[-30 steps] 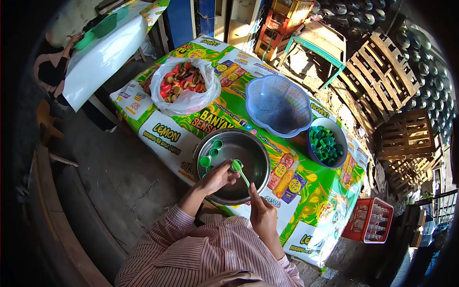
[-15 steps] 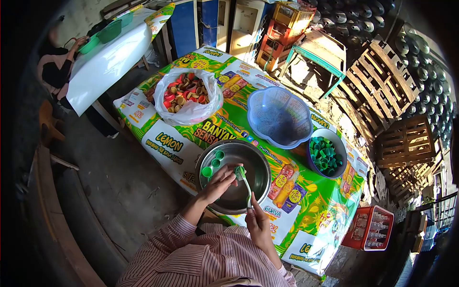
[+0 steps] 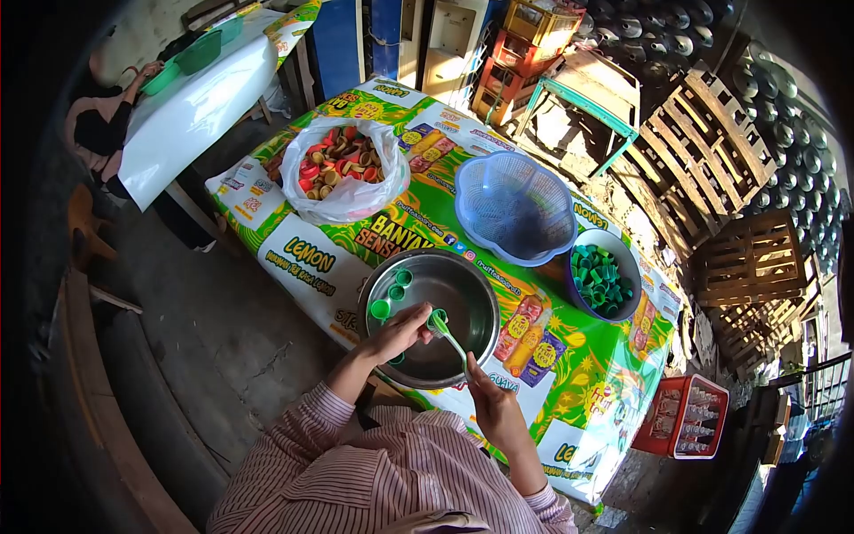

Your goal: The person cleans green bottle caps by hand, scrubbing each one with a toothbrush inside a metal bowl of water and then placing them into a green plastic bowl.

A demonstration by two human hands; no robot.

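Far left of the bowl (image 3: 471, 298), away from the counter (image 3: 569, 356), another person (image 3: 96, 125) bends at a white-covered table (image 3: 191, 107). Up and left of the bowl, on the counter, an open bag (image 3: 342, 169) holds red and tan caps. Three loose green caps (image 3: 391, 292) lie inside the bowl against its left wall.

The left hand (image 3: 396, 334) reaches over the bowl's near left rim, its grip closed on a green cap (image 3: 438, 318) held above the middle of the bowl. A green brush (image 3: 452, 338) touches that cap with its head. Its handle slants down to the right hand (image 3: 494, 409), which sits at the bowl's near right rim with its grip closed on the handle.

Behind the bowl to the right stands a blue basket (image 3: 516, 206). Right of the bowl, a dish (image 3: 600, 271) is full of green caps. Farther right of the bowl, past the counter's edge, a red crate (image 3: 685, 414) stands on the floor.
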